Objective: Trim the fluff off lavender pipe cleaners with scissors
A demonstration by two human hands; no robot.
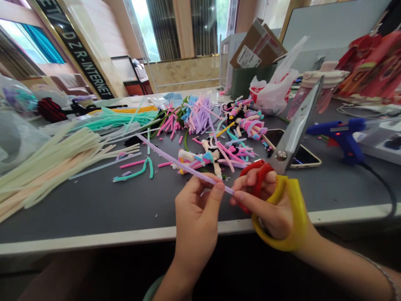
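A long lilac pipe cleaner (181, 164) slants from the middle of the table down to my hands. My left hand (199, 213) pinches it near its lower end between thumb and forefinger. Scissors (296, 125) with one red and one yellow handle hang on my right hand (266, 205), blades pointing up and away. That hand's fingers pass through the handles, and the forefinger tip meets the pipe cleaner's end. Just beyond my hands lies a small doll-like figure (203, 156) of cream, blue and black pipe cleaners.
Cream pipe cleaners (56, 167) lie at left, with teal ones (115, 119) behind. Cut pink and lilac pieces (200, 115) are heaped mid-table, beside finished-looking dolls (249, 121). A phone (302, 155), a blue glue gun (341, 131) with its cord, and a plastic bag (275, 94) occupy the right.
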